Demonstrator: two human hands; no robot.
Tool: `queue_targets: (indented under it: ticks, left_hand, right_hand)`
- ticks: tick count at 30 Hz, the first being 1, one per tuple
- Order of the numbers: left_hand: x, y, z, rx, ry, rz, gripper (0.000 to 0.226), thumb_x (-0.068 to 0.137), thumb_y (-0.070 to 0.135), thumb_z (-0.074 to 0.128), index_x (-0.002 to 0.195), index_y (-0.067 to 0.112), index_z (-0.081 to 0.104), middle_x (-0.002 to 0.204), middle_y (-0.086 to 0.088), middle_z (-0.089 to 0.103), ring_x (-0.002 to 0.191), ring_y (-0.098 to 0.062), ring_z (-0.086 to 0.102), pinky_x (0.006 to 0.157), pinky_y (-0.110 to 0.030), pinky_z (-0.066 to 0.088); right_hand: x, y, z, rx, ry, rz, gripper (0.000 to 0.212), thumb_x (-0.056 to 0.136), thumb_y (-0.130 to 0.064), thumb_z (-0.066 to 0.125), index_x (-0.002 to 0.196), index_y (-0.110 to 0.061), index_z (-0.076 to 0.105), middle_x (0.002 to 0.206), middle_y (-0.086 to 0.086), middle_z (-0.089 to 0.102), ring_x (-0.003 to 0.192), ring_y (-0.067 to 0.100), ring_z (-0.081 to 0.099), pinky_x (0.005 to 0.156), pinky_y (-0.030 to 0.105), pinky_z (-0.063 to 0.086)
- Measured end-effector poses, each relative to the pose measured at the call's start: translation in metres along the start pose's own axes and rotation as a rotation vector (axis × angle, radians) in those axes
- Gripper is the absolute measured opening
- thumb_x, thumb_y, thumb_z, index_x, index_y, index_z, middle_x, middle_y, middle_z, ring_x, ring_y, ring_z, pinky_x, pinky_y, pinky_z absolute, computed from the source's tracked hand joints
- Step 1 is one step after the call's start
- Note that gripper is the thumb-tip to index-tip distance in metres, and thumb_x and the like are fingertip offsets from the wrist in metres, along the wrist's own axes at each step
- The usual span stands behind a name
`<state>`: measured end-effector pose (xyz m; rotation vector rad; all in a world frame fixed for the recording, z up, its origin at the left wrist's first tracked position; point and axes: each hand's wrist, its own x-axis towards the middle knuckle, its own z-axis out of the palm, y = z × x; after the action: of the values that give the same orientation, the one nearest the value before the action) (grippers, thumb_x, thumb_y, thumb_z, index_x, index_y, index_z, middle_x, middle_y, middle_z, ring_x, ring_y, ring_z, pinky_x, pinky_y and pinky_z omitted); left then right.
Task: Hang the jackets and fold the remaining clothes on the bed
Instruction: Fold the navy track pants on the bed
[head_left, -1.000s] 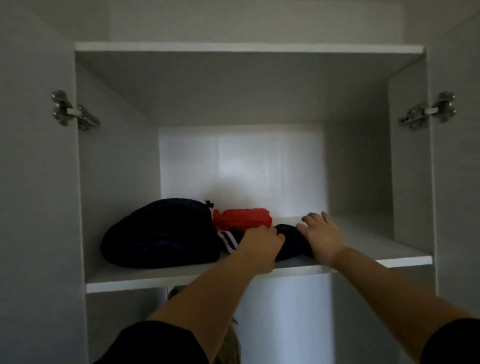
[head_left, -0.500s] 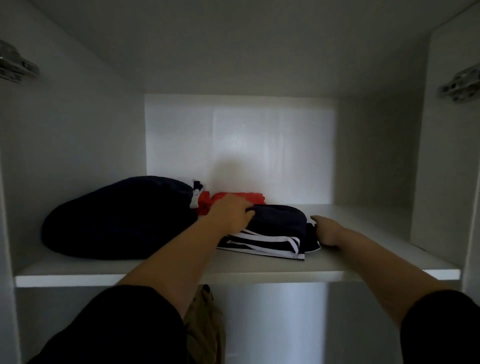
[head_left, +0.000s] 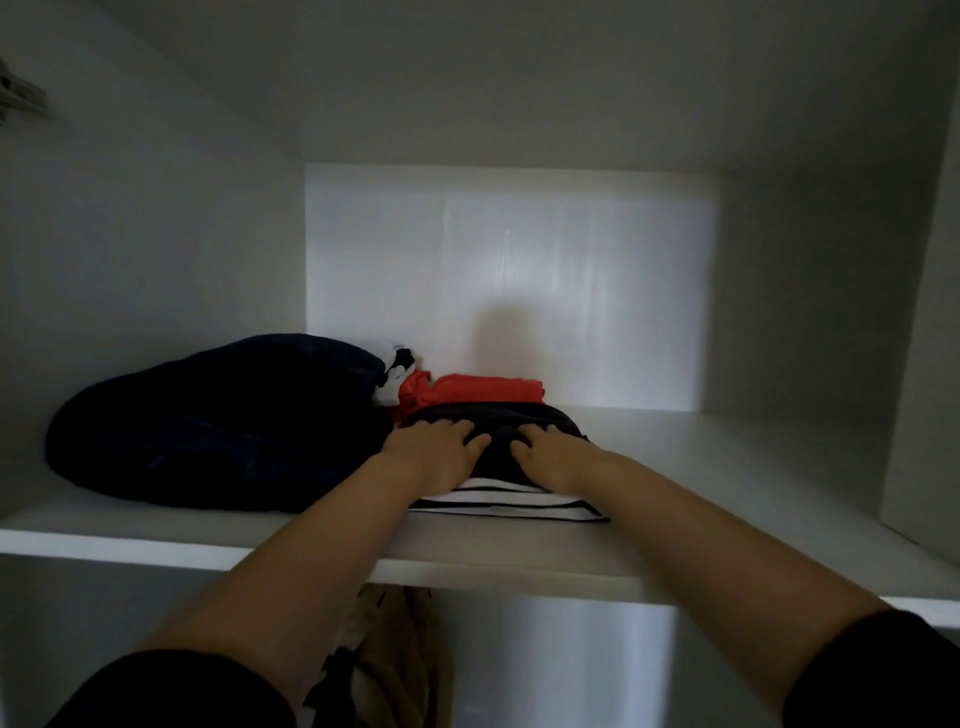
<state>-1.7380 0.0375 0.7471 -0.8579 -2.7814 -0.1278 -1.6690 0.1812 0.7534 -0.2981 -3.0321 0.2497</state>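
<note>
- Folded dark garment with white stripes (head_left: 540, 423): centre of frame, lying flat on the white wardrobe shelf (head_left: 753, 467), with its striped edge towards the viewer.
- Left hand (head_left: 434, 454) and right hand (head_left: 548, 460): palms down, side by side on top of the garment. The fingers are lightly spread and pressing, none wrapped round the cloth. Bare forearms reach up from the lower frame.
- Folded red cloth (head_left: 488, 389): directly behind the garment, touching it.
- Bulky navy fabric bundle (head_left: 218, 421): left of centre, adjoining the garment.
- Khaki garment (head_left: 400, 654): below the shelf, bottom centre.
</note>
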Motion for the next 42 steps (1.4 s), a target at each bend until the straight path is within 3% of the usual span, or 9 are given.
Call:
queue_targets:
  ticks: [6,9,12,17,20,23,28,33,42]
  left_hand:
    - [0.004,-0.012,0.004,-0.069,-0.084,-0.007,0.057,0.096,0.059,0.014,0.147,0.035,0.025,0.152,0.003,0.032,0.137,-0.024,0.032,0.109,-0.039,0.028]
    - [0.002,-0.01,0.006,-0.073,-0.038,0.008,0.053,0.098,0.055,0.016,0.145,0.035,0.031,0.149,0.003,0.038,0.134,-0.022,0.037,0.106,-0.036,0.03]
    - [-0.003,-0.003,0.003,0.02,0.024,-0.054,0.049,0.1,0.049,0.017,0.138,0.032,0.043,0.139,-0.001,0.051,0.125,-0.024,0.046,0.102,-0.039,0.031]
    - [-0.037,0.026,0.006,0.078,0.133,-0.218,0.043,0.1,0.039,0.022,0.125,0.019,0.051,0.131,-0.005,0.054,0.122,-0.026,0.045,0.109,-0.05,0.018]
    - [-0.068,0.033,0.005,-0.023,0.198,-0.134,0.052,0.099,0.038,0.03,0.148,0.022,0.022,0.156,-0.004,0.019,0.141,-0.023,0.02,0.113,-0.052,0.011]
    - [-0.11,0.045,-0.009,-0.016,0.381,-0.053,0.063,0.098,0.039,0.034,0.151,0.024,0.004,0.159,-0.002,-0.003,0.145,-0.021,0.003,0.114,-0.052,0.008]
    - [-0.205,0.078,-0.024,0.163,0.608,0.073,0.068,0.096,0.047,0.033,0.151,0.025,0.0,0.159,-0.006,-0.003,0.146,-0.024,-0.002,0.114,-0.053,0.004]
    - [-0.334,0.116,-0.029,0.004,0.724,0.239,0.067,0.091,0.039,0.05,0.149,0.02,0.024,0.156,-0.012,0.017,0.144,-0.032,0.017,0.111,-0.059,0.012]
    - [-0.55,0.224,-0.018,-0.344,0.528,0.372,0.062,0.094,0.042,0.034,0.15,0.024,0.014,0.159,-0.008,0.009,0.146,-0.029,0.006,0.112,-0.057,0.01]
  right_hand:
    - [0.005,-0.002,0.009,0.123,0.071,0.02,0.045,0.101,-0.026,0.022,0.143,-0.009,0.026,0.152,0.017,0.019,0.136,0.042,0.023,0.103,0.052,0.032]
    - [0.007,0.001,0.016,0.045,0.205,0.021,0.045,0.099,-0.036,0.027,0.131,-0.009,0.04,0.133,0.017,0.045,0.118,0.038,0.046,0.086,0.045,0.04]
    - [0.004,0.0,0.02,0.025,0.264,0.001,0.043,0.098,-0.038,0.027,0.125,-0.01,0.044,0.124,0.015,0.051,0.11,0.036,0.051,0.077,0.04,0.038]
    - [-0.026,0.009,0.018,0.137,0.213,-0.051,0.049,0.1,-0.038,0.026,0.139,-0.009,0.033,0.135,0.017,0.044,0.119,0.033,0.046,0.099,0.041,0.039]
    - [-0.064,0.014,0.02,0.083,0.237,-0.049,0.053,0.1,-0.037,0.03,0.146,-0.011,0.023,0.15,0.017,0.026,0.132,0.033,0.033,0.108,0.044,0.031]
    - [-0.122,0.013,0.014,0.065,0.393,-0.017,0.062,0.1,-0.033,0.034,0.151,-0.017,0.004,0.158,0.013,-0.001,0.143,0.029,0.015,0.114,0.047,0.015]
    - [-0.236,0.002,0.008,-0.056,0.637,0.021,0.06,0.099,-0.034,0.036,0.15,-0.016,0.009,0.158,0.011,-0.001,0.145,0.026,0.011,0.115,0.047,0.011]
    - [-0.376,-0.012,0.024,-0.217,0.721,0.099,0.059,0.096,-0.034,0.037,0.148,-0.014,0.017,0.158,0.011,0.001,0.145,0.026,0.008,0.114,0.05,0.01]
    - [-0.639,-0.025,0.059,-0.387,0.653,0.306,0.055,0.093,-0.031,0.046,0.143,-0.008,0.036,0.155,0.017,0.019,0.144,0.032,0.016,0.113,0.053,0.011]
